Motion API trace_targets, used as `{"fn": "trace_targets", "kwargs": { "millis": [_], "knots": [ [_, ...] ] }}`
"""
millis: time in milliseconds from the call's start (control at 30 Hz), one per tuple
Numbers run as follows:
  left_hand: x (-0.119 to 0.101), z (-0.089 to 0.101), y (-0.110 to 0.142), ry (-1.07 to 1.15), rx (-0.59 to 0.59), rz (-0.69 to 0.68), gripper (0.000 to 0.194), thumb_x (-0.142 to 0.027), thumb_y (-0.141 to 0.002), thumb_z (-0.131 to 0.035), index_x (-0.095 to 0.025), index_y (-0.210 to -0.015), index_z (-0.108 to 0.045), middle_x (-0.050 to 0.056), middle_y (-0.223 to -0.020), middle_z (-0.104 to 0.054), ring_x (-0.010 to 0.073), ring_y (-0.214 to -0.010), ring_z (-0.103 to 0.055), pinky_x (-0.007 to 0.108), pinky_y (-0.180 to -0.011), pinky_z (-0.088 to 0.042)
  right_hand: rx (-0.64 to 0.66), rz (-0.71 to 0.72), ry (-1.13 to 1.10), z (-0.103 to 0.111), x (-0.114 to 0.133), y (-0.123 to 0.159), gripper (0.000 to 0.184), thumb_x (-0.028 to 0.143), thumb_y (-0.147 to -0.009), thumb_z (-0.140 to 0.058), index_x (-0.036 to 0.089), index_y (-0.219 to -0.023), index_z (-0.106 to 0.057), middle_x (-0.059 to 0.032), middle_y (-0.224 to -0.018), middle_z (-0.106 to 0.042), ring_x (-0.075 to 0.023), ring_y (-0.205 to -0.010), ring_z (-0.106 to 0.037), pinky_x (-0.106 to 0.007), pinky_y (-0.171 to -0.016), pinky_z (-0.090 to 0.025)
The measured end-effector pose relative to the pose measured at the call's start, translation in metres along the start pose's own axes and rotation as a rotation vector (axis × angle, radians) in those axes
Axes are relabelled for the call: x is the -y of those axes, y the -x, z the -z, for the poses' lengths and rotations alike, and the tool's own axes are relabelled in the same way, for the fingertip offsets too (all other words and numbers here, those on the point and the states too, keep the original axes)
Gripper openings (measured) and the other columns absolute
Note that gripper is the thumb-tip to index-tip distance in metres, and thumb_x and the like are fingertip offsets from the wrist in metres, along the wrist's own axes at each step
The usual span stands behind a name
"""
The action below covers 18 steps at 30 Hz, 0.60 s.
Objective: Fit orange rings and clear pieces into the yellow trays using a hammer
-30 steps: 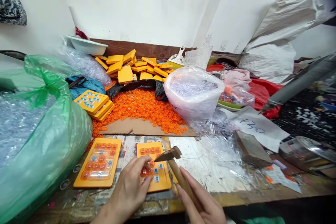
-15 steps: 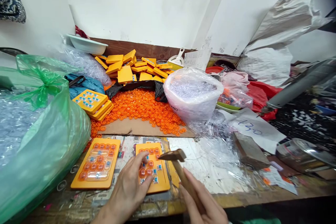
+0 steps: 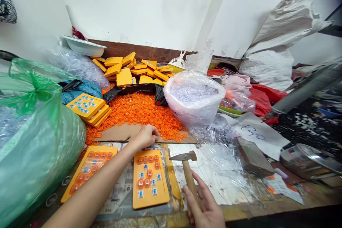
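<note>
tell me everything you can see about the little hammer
The hammer is small, with a pale wooden handle and a dull metal head that looks worn and brownish. The right hand grips the lower handle, so the shaft slants up and away from the person. The head lies crosswise at the top, above the newspaper-covered bench, just right of the yellow tray. Whether the head rests on the surface or hangs just over it cannot be told.

hammer (image 3: 187, 165): wooden handle, dull metal head | yellow tray (image 3: 150, 179): smooth matt plastic | orange caps (image 3: 144, 112): glossy plastic | cardboard sheet (image 3: 120, 132): matt brown | green bag (image 3: 40, 139): thin shiny plastic film | bench edge (image 3: 267, 208): worn rough wood
</note>
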<state>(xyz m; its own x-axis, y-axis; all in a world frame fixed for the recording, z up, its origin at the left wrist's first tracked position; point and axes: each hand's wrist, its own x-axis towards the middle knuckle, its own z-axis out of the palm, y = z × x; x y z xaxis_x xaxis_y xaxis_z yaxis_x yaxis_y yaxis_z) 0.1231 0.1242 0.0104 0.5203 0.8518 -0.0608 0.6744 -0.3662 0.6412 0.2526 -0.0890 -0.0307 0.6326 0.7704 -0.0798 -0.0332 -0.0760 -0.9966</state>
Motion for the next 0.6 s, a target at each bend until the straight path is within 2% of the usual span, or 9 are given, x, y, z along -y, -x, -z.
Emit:
{"fn": "trace_targets", "kwargs": {
  "millis": [67, 200, 267, 367, 467, 600],
  "knots": [
    [0.0, 0.0, 0.005, 0.002, 0.001, -0.009, 0.027, -0.033, -0.088, -0.055, -0.015, -0.108, -0.059, 0.006, -0.108, -0.062, 0.0197, -0.09, -0.062, 0.038, -0.077, -0.054, -0.016, 0.017, 0.024, 0.0, 0.0, 0.0, 0.06, 0.052, -0.068, -0.071, 0.02, -0.117, -0.061, -0.0069, -0.099, -0.071, -0.0246, -0.089, -0.068, -0.023, -0.056, -0.056],
    [-0.007, 0.003, 0.023, -0.008, -0.082, -0.018, 0.019, -0.029, -0.089, -0.054, -0.016, -0.101, -0.061, 0.007, -0.106, -0.063, 0.0195, -0.095, -0.06, 0.041, -0.084, -0.05, -0.008, 0.053, 0.053, 0.002, -0.001, -0.001, 0.058, 0.051, -0.069, -0.07, 0.021, -0.117, -0.062, -0.0065, -0.095, -0.072, -0.0246, -0.083, -0.07, -0.026, -0.058, -0.058],
    [-0.013, 0.004, 0.042, 0.011, -0.101, -0.029, 0.014, -0.019, -0.087, -0.054, -0.014, -0.097, -0.063, 0.006, -0.099, -0.065, 0.0199, -0.092, -0.061, 0.038, -0.084, -0.049, 0.013, 0.075, 0.057, 0.004, -0.004, -0.002, 0.056, 0.051, -0.07, -0.069, 0.021, -0.117, -0.063, -0.0068, -0.096, -0.073, -0.0261, -0.087, -0.07, -0.029, -0.064, -0.059],
    [-0.022, 0.003, 0.084, 0.056, -0.113, -0.069, 0.026, -0.012, -0.081, -0.052, -0.017, -0.106, -0.06, 0.006, -0.099, -0.066, 0.0196, -0.094, -0.061, 0.033, -0.086, -0.048, 0.042, 0.133, 0.114, 0.006, -0.008, -0.001, 0.051, 0.05, -0.075, -0.065, 0.02, -0.116, -0.064, -0.0078, -0.109, -0.071, -0.0275, -0.101, -0.066, -0.032, -0.081, -0.057],
    [-0.026, -0.002, 0.123, 0.12, -0.091, -0.165, 0.036, -0.011, -0.081, -0.05, -0.019, -0.116, -0.054, 0.006, -0.1, -0.064, 0.0187, -0.094, -0.06, 0.032, -0.086, -0.048, 0.071, 0.269, 0.24, 0.008, -0.005, 0.003, 0.042, 0.045, -0.079, -0.062, 0.021, -0.112, -0.068, -0.0063, -0.117, -0.067, -0.0252, -0.108, -0.063, -0.032, -0.095, -0.049],
    [-0.026, -0.01, 0.143, 0.121, -0.056, -0.205, 0.043, -0.008, -0.081, -0.046, -0.02, -0.122, -0.049, 0.006, -0.097, -0.063, 0.0198, -0.091, -0.06, 0.034, -0.083, -0.049, 0.124, 0.561, 0.354, 0.012, 0.012, 0.011, 0.031, 0.029, -0.083, -0.061, 0.028, -0.113, -0.067, -0.0014, -0.111, -0.07, -0.02, -0.097, -0.068, -0.025, -0.087, -0.053]
  ]
}}
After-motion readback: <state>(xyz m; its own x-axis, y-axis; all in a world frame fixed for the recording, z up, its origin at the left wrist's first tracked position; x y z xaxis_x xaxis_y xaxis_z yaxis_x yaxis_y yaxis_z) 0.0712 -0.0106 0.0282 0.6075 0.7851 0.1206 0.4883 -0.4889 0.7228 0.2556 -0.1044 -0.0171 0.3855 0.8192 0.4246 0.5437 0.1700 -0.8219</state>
